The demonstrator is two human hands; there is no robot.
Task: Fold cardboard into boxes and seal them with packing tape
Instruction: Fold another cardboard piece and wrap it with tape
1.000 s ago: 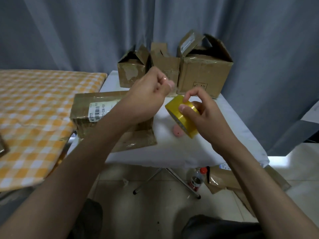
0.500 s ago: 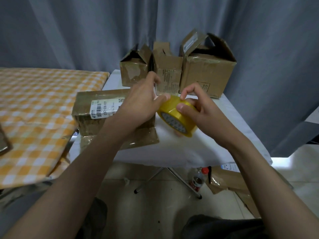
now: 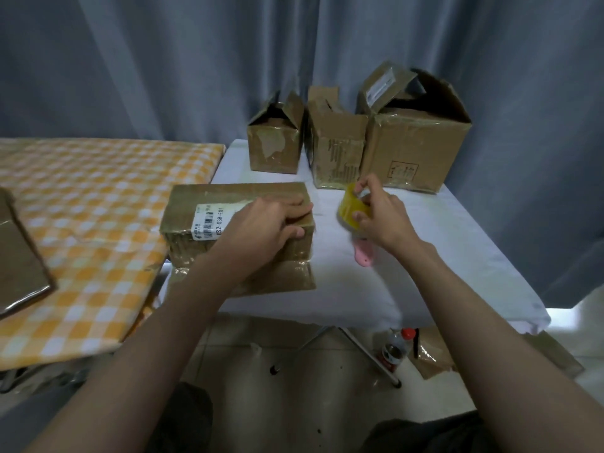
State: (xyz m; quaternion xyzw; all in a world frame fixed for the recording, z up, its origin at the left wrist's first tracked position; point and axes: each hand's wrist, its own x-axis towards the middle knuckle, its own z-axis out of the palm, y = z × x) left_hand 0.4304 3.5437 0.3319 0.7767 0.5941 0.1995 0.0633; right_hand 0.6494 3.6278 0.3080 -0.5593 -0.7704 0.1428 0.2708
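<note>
A closed brown cardboard box (image 3: 209, 204) with a white barcode label lies on the left side of the white table (image 3: 425, 256). My left hand (image 3: 264, 227) rests on the box's right end, fingers flat on top and thumb against the near side. My right hand (image 3: 379, 217) grips a yellow roll of packing tape (image 3: 349, 207) just right of the box, above the table. A clear strip of tape between roll and box is too faint to make out.
Three open-topped cardboard boxes (image 3: 415, 152) stand at the table's back edge. A pink object (image 3: 362, 256) lies under my right wrist. A checked orange surface (image 3: 81, 207) holding flat cardboard (image 3: 19, 266) is at left. A bottle (image 3: 395, 348) and cardboard scraps (image 3: 438, 354) lie on the floor.
My left hand left the tape roll and came down onto the box's right end. My right hand carried the roll back and to the right, away from the box.
</note>
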